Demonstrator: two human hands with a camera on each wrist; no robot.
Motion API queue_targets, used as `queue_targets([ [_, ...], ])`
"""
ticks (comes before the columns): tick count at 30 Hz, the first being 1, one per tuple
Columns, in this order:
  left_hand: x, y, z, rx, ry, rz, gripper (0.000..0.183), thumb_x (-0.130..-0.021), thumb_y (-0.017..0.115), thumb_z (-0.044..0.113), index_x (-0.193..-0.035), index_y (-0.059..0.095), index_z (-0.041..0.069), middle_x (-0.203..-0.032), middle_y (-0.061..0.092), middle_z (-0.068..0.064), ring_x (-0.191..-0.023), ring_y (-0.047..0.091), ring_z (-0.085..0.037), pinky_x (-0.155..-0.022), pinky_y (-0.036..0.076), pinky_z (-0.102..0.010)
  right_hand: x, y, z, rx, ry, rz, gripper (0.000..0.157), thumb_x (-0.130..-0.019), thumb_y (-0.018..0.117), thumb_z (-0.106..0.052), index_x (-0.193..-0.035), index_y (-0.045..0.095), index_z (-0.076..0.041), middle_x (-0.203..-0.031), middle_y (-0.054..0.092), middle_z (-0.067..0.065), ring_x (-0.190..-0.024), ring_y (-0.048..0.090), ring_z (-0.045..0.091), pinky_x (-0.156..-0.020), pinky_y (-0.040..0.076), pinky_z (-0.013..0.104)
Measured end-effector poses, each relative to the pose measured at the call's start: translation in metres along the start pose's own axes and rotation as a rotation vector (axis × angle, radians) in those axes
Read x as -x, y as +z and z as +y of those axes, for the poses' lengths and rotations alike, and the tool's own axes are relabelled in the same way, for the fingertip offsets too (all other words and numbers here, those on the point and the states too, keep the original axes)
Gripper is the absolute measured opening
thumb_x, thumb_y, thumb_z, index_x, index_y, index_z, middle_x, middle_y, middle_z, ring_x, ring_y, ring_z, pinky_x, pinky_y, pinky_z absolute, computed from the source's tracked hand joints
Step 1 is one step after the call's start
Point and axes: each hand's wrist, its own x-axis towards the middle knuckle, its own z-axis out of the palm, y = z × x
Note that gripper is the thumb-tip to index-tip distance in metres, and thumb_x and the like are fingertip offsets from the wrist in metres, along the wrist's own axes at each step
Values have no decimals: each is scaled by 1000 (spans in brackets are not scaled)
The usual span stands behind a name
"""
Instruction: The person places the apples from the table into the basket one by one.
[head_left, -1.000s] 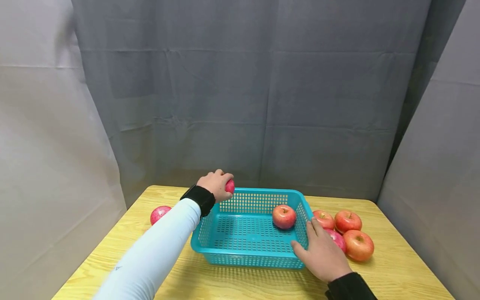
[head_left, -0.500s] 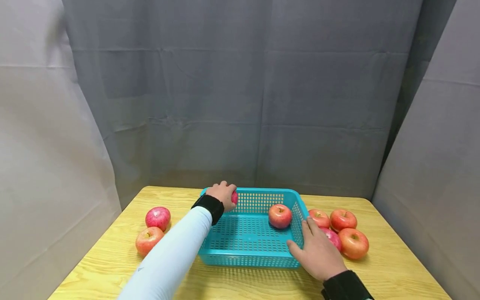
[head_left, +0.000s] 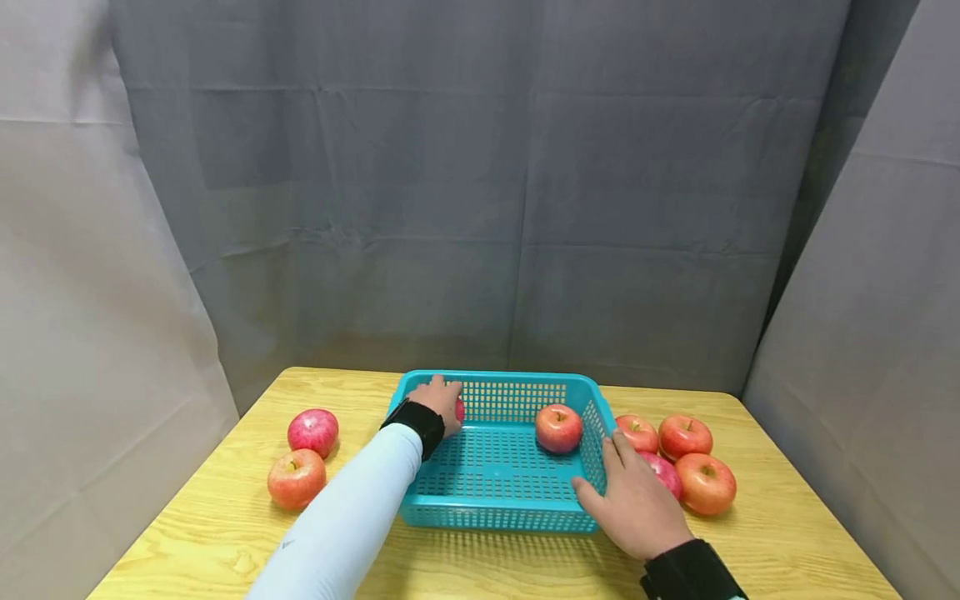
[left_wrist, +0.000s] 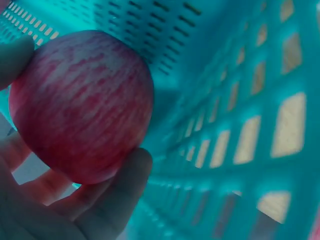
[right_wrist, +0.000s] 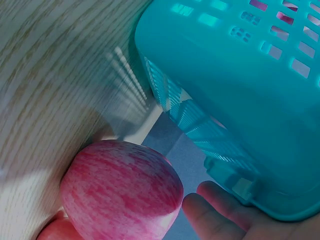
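My left hand (head_left: pixel 437 403) holds a red-streaked apple (left_wrist: pixel 82 107) low inside the left back part of a turquoise plastic basket (head_left: pixel 495 515). The left wrist view shows fingers and thumb around that apple, close to the perforated wall. Another red apple (head_left: pixel 558 429) sits in the basket's right half. Across the right rim lies my right hand (head_left: pixel 641 508), thumb spread toward the inside and fingers extended along the outside. A pinkish apple (right_wrist: pixel 120 190) is right beside these fingers, outside the basket.
Right of the basket, several apples (head_left: pixel 705 483) cluster on the wooden table (head_left: pixel 480 575). On the left lie a dark pink apple (head_left: pixel 312 432) and a lighter red one (head_left: pixel 297 479). Grey cloth (head_left: pixel 450 208) hangs behind the table, with pale cloth at both sides.
My left hand has come down from above the basket's back left rim into the basket, carrying the apple. The right hand stays at the right rim. The head view has shifted slightly.
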Motion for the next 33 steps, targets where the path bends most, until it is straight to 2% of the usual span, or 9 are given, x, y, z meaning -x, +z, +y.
queue_targets([
  [12, -5, 22, -9, 12, -28, -16, 48, -69, 80, 36, -107, 59, 16, -100, 53, -12, -76, 54, -31, -67, 50, -47, -1, -2, -2, 0, 20, -41, 100, -86, 34, -76, -142, 32, 7, -149, 21, 27, -127, 31, 44, -94, 39, 65],
  [23, -3, 23, -11, 14, -21, 15, 47, -67, 81, 35, -104, 60, 15, -97, 52, -13, -76, 53, -31, -66, 50, -47, -3, -1, -1, 10, 17, -43, 100, -85, 35, -76, -142, 32, 7, -149, 22, 27, -126, 32, 45, -92, 40, 65],
  [27, 1, 15, -8, 15, -27, 8, 49, -68, 79, 35, -109, 60, 15, -99, 53, -13, -83, 53, -32, -69, 51, -47, -4, -1, -1, 9, 19, -43, 100, -85, 35, -76, -142, 32, 7, -149, 22, 27, -127, 31, 45, -92, 39, 66],
  [31, 7, 6, -4, 8, -37, -31, 60, -71, 78, 37, -124, 58, 16, -109, 54, -13, -93, 51, -32, -76, 51, -48, -3, -2, -2, 8, 22, -47, 100, -86, 35, -75, -142, 32, 7, -149, 22, 27, -127, 31, 45, -93, 39, 66],
  [33, 9, 0, -3, 28, -33, -34, 61, -72, 78, 36, -126, 57, 15, -110, 54, -14, -95, 51, -33, -77, 51, -50, -3, -3, -1, 8, 25, -47, 99, -86, 35, -75, -142, 32, 7, -149, 22, 27, -127, 31, 45, -93, 39, 66],
])
